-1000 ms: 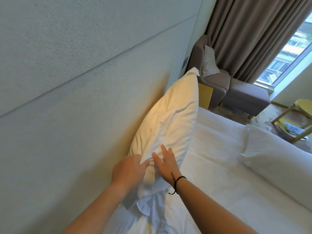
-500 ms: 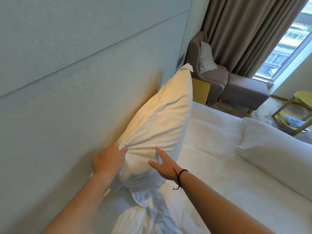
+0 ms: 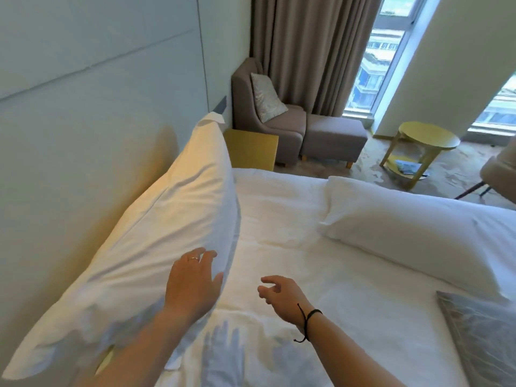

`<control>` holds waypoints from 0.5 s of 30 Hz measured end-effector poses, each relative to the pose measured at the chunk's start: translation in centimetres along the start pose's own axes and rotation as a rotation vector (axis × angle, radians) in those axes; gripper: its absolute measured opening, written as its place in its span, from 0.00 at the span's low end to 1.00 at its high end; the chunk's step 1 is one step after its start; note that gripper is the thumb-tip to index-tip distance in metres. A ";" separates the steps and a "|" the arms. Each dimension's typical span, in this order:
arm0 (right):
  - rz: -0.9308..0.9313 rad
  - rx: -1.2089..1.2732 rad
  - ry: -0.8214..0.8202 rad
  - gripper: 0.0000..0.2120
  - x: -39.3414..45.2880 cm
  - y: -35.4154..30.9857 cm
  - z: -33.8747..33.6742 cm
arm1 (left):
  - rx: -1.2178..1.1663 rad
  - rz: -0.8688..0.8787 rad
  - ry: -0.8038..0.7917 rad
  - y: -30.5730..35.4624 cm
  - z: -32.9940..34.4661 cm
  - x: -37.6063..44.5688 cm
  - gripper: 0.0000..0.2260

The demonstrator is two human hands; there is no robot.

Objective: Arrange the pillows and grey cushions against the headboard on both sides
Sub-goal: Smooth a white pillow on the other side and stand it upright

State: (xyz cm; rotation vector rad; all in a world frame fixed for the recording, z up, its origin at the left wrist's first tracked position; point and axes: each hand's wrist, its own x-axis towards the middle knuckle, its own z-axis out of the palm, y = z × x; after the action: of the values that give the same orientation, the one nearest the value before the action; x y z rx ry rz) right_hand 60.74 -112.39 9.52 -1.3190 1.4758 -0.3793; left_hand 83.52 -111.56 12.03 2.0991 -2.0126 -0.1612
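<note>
White bed (image 3: 279,219), pillow (image 3: 167,219) leaning on the headboard (image 3: 83,121).
Left hand (image 3: 192,283) lies spread on it; right hand (image 3: 282,297) hovers, fingers loosely curled, holding nothing.

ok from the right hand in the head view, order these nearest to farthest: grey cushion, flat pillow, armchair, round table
From the right hand:
1. flat pillow, lying on the bed up and to the right
2. grey cushion, at the frame's lower right edge; close to the pillow's range, though the pillow's near corner looks nearer
3. armchair, in the far corner by the curtain
4. round table, by the window; about level with the armchair, too close to call
</note>
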 end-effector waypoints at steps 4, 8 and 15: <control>0.088 0.047 0.182 0.18 -0.9 7.2 -7.7 | -0.087 0.043 -0.155 8.0 5.1 0.0 0.18; 0.167 -0.021 0.257 0.18 -0.4 15.0 -14.4 | -0.089 0.044 -0.306 14.1 10.8 0.0 0.16; 0.298 -0.200 0.214 0.22 4.2 26.1 -20.6 | -0.141 -0.042 -0.435 19.1 20.8 1.4 0.16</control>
State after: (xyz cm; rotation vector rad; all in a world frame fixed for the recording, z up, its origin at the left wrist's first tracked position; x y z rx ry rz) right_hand 30.80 -115.32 -5.22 -1.2148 1.9009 -0.1849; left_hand 60.17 -115.44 -3.44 2.1567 -2.1021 -0.8057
